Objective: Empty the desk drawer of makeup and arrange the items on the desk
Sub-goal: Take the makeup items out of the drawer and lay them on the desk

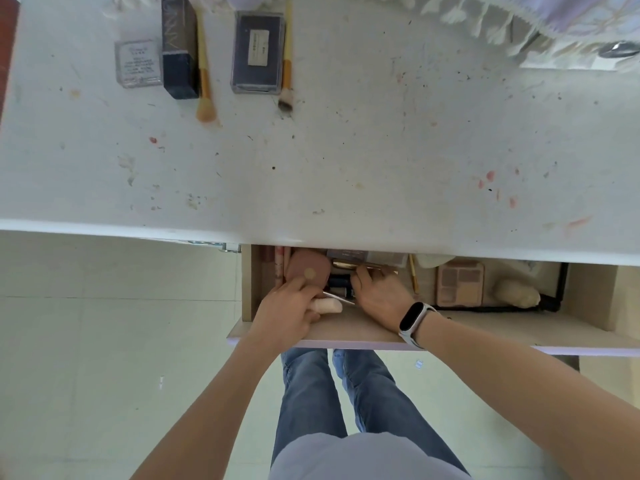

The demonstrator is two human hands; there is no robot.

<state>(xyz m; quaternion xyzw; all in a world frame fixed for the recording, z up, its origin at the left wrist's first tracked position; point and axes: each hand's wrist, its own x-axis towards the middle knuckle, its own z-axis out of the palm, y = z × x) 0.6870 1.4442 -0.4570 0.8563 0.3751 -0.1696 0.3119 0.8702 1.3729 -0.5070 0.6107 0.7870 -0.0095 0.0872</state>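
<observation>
Pink, rounded and lidded, the compact sits at the left end of the open drawer, low in the centre of the frame, where our left hand curls over a beige sponge-tipped applicator. Our right hand lies knuckles-up over the dark bottles, fingers bent toward a gold tube; whether it pinches anything we cannot tell. Both hands work at once, likely to clear faster. An eyeshadow palette waits further right. At the upper left of the desk, boxes and brushes already lie in a row, leaving room alongside.
</observation>
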